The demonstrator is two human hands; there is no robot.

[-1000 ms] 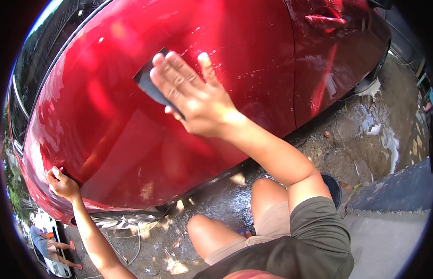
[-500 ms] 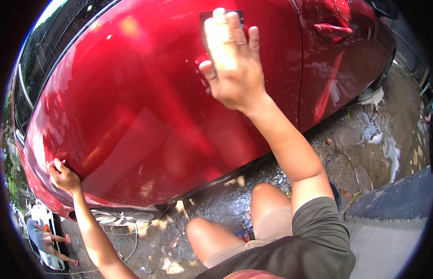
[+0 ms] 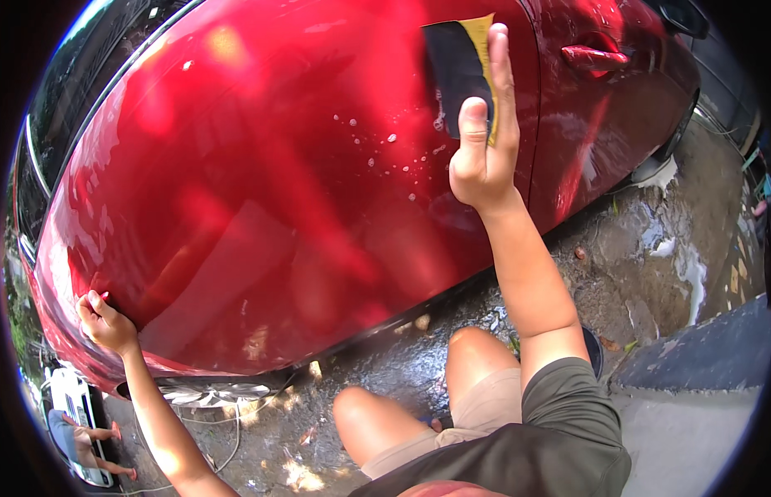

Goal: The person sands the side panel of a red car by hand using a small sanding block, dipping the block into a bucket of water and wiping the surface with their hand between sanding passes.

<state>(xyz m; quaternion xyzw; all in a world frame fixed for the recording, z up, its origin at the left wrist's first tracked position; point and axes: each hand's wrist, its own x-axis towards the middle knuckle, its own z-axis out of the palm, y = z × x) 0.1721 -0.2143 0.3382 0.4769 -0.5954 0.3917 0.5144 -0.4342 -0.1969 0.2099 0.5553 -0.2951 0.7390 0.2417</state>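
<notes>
My right hand (image 3: pixel 487 153) is raised over the red car panel (image 3: pixel 303 190). It pinches a thin bendy sheet, black with a yellow edge (image 3: pixel 458 70), like sandpaper, between the thumb on the black face and the fingers along the yellow edge. The sheet stands tilted against or just off the panel; contact is unclear. White water drops (image 3: pixel 392 138) dot the paint left of it. At the left, my left hand (image 3: pixel 110 325) is closed against the panel's lower corner, with a small red tip at its fingers; what it grips is hidden.
To the right, a door seam separates a door with a red handle (image 3: pixel 595 58). A wheel (image 3: pixel 216 391) lies below the panel, a hose (image 3: pixel 236 431) on the wet ground. A grey concrete ledge (image 3: pixel 692 414) is at lower right. Another person (image 3: pixel 75 439) stands by a white car, lower left.
My right hand has moved right and turned from palm flat on the panel to edge-on, lifting the sheet's yellow edge into sight. More drops show. The left hand stays about where it was.
</notes>
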